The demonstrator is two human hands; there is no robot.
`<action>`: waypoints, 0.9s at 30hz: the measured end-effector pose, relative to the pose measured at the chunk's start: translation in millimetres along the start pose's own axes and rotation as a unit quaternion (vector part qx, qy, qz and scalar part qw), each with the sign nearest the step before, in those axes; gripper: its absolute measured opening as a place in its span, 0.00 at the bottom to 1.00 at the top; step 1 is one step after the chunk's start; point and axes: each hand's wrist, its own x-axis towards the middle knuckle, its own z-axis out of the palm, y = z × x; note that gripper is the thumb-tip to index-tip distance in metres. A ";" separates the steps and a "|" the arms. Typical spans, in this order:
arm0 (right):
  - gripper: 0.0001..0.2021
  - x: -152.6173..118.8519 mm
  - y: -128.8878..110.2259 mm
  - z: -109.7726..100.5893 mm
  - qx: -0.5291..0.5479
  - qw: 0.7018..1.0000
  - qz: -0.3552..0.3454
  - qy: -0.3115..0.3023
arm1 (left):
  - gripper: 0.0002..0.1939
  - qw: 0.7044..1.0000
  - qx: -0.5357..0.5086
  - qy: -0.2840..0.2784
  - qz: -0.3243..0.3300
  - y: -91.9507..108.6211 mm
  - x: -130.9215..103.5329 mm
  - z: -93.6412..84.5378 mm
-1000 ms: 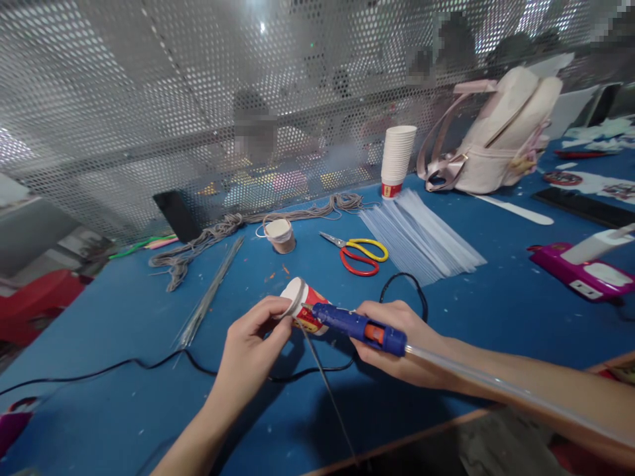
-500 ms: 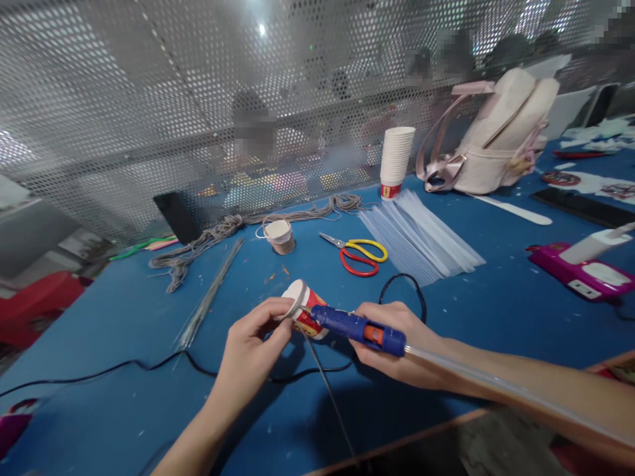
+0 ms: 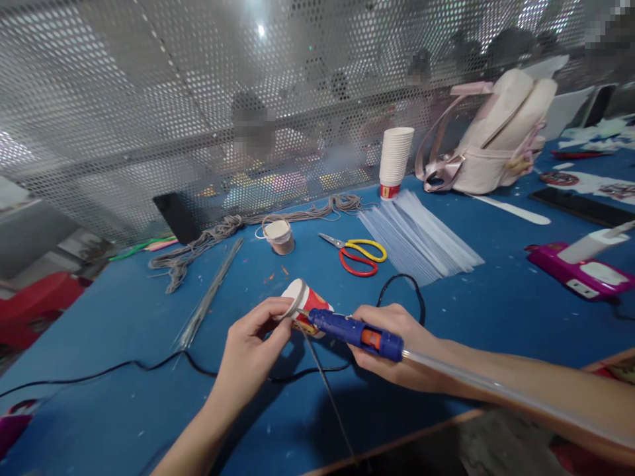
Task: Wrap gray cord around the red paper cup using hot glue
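Note:
My left hand (image 3: 258,337) pinches the rim of a red and white paper cup (image 3: 317,303), which lies tilted with its mouth toward the left. A grey cord (image 3: 325,380) runs around the rim and hangs down toward the table's front edge. My right hand (image 3: 391,340) is wrapped round a blue glue gun (image 3: 354,330) with a clear glue stick in its back end. The gun's nozzle is at the cup's side, just under the rim, close to my left fingertips.
Behind the cup are a small cord-trimmed bucket (image 3: 280,238), scissors (image 3: 354,254), pale strips (image 3: 421,238) and stacked cups (image 3: 397,158). Thin wires (image 3: 211,294) lie left. A pink power strip (image 3: 578,271) and a backpack (image 3: 496,139) are right. A black cable (image 3: 124,363) crosses the table.
The glue gun in my right hand has shifted slightly to the left and down along the cup's rim. My left hand has stayed almost still on the cup.

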 end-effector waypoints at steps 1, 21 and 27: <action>0.02 -0.1 -0.1 0.5 0.000 1.000 -0.006 0.003 | 0.06 1.000 0.002 0.000 -0.001 -0.2 0.0 0.2; 0.05 4.6 0.4 -6.0 0.017 0.999 0.032 0.017 | 0.07 1.000 -0.008 -0.004 0.004 -1.3 -0.3 -2.0; 0.02 0.7 -1.8 -4.4 0.013 1.000 0.015 -0.005 | 0.06 1.000 -0.008 0.005 0.012 -1.1 0.2 -2.7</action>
